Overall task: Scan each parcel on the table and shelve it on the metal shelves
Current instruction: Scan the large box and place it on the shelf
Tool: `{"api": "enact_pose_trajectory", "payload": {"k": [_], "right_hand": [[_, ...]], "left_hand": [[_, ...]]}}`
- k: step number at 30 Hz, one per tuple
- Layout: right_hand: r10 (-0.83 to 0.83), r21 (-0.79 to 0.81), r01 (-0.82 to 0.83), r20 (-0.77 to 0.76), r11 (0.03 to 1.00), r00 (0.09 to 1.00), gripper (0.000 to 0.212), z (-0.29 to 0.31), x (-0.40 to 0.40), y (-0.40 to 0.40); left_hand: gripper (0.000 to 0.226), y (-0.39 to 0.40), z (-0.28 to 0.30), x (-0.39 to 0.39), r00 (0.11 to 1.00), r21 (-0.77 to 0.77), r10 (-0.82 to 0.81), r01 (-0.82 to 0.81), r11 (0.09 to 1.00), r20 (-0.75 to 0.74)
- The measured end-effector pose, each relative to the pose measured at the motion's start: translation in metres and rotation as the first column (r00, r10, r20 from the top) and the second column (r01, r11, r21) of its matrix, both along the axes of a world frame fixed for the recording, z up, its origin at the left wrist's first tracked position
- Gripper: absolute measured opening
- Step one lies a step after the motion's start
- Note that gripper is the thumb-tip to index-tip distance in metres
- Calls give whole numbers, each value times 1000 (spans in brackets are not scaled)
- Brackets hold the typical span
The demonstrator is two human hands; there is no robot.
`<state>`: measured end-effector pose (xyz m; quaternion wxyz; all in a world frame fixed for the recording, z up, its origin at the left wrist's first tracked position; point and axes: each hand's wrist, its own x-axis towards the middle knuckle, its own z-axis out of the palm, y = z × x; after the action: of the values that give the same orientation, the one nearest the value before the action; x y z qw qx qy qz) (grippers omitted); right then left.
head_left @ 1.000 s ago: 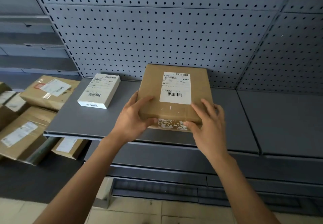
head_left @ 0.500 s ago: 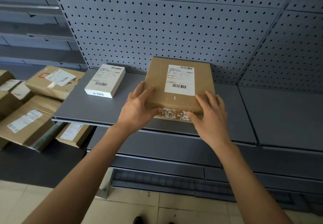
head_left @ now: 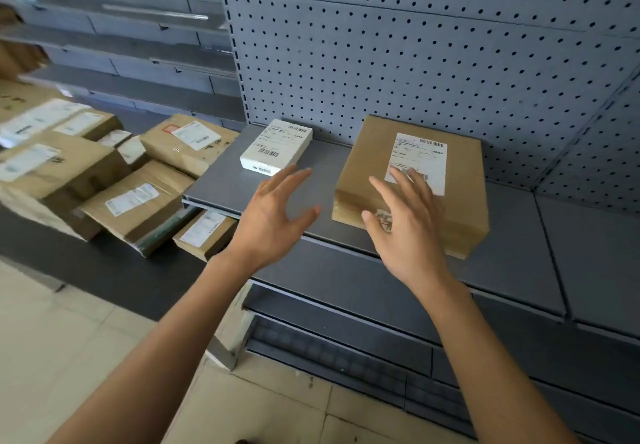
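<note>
A brown cardboard parcel (head_left: 460,180) with a white barcode label lies flat on the grey metal shelf (head_left: 519,235), against the pegboard back. A small white box (head_left: 277,147) with labels lies to its left on the same shelf. My left hand (head_left: 273,211) hovers open over the bare shelf between the two parcels, holding nothing. My right hand (head_left: 407,222) is open with fingers spread in front of the brown parcel's near left corner, covering part of its label; it grips nothing.
Several brown labelled parcels (head_left: 138,201) are piled on a dark surface to the left, some under the shelf's left end. The grey pegboard (head_left: 398,62) backs the shelf. Lower shelves (head_left: 346,332) and a tiled floor (head_left: 69,357) lie below.
Both hands have let go of the brown parcel and pulled back with fingers spread. The parcel now rests on the shelf. The view has swung left, showing more of the parcel pile.
</note>
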<state>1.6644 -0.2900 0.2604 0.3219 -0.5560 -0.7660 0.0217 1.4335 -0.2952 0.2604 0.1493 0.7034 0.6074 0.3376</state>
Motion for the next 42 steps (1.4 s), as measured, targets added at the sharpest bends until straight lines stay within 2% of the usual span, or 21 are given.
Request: {"api": "enact_pose_trajectory", "payload": {"k": [8,17,24,30,34,42], "right_hand": [[347,-117,-354,-77,928,935,50,3,-146,0],[604,-141,-625,-166,768,779,56,7,-348,-41],[721,-141,-739,-164,659,674,53,6,-471,-82],[789,-171,-804,-162,569,592,55,5,-552,-93],[805,-210,-829,-210,518,555,55,-2,-594,-81],[805,-240,-833,-227,499,548,56,-11,-681,-18]], "left_hand": [[61,-59,5,-136,971,-1,224,-225,974,82],[58,-160,4,-314,853,-27,511,-511,859,107],[60,-235,3,-413,730,-39,668,-670,741,146],[57,-266,-3,-470,637,-31,752,-759,650,169],[56,-263,-14,-507,600,-58,784,-787,614,159],[65,-209,-17,-585,597,-99,793,-788,608,118]]}}
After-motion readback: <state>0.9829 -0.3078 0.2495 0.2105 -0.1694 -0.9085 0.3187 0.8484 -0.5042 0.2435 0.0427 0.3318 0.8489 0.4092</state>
